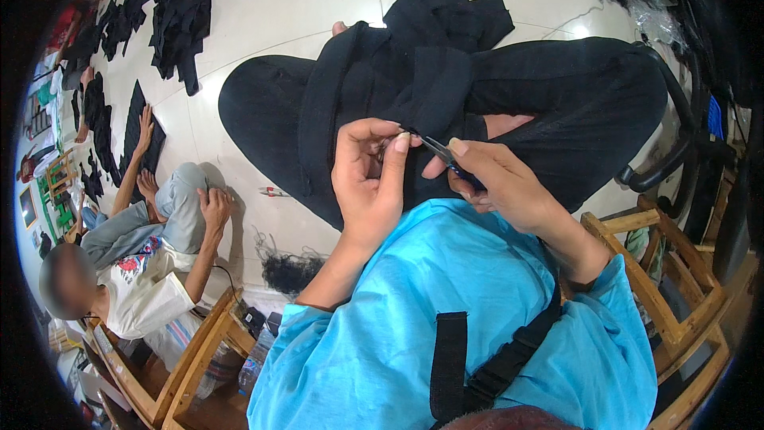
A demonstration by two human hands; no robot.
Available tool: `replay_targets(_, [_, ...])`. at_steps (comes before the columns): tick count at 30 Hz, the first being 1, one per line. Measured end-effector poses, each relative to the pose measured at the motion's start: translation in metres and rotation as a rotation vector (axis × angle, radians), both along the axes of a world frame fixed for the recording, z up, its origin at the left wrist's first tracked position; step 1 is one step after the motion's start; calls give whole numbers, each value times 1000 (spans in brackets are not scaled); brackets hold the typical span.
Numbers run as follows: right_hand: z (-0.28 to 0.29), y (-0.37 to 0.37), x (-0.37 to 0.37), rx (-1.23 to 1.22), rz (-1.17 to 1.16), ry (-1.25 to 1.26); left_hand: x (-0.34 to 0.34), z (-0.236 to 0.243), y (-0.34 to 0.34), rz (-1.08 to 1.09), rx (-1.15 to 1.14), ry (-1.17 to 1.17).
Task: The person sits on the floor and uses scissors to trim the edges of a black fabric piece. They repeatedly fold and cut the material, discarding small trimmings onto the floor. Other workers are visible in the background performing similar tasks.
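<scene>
Over my lap lies a black garment, bunched across my crossed legs. My left hand is closed, with thumb and forefinger pinching a small dark edge of the cloth. Small thread snips are gripped in my right hand. Their metal blades point up and left, meeting the pinched edge close to my left fingertips. Whether the blades touch the cloth or a loose thread is too small to tell.
At the left, a co-worker sits on the floor, one hand on a black cloth piece. Black fabric piles lie at the upper left. Thread scraps sit near my left elbow. Wooden stools stand on both sides.
</scene>
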State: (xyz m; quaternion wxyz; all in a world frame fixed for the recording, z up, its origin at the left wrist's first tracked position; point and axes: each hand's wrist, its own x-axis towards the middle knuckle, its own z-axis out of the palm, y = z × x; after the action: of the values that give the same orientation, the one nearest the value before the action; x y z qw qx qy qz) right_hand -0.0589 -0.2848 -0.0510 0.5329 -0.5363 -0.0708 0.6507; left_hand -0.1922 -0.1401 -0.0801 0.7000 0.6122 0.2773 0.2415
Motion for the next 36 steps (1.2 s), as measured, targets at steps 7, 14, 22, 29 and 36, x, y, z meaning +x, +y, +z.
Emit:
replay_targets(7, [-2,9,5,5,8,60,-7,-12,-8,46,280,-17])
replay_targets(14, [2,11,8,4,-1,86,-9,-17,-11,49,264,-47])
replay_targets(22, [-2,11,8,-29,-53,119,-9,-12,-13,-10,174,-48])
replay_targets(29, [-4,9,7,-44,-57,120,-7,-16,-7,-78,176,86])
replay_targets(36, [-7,8,6,-46,-54,56,-12,-8,-3,-163,139,265])
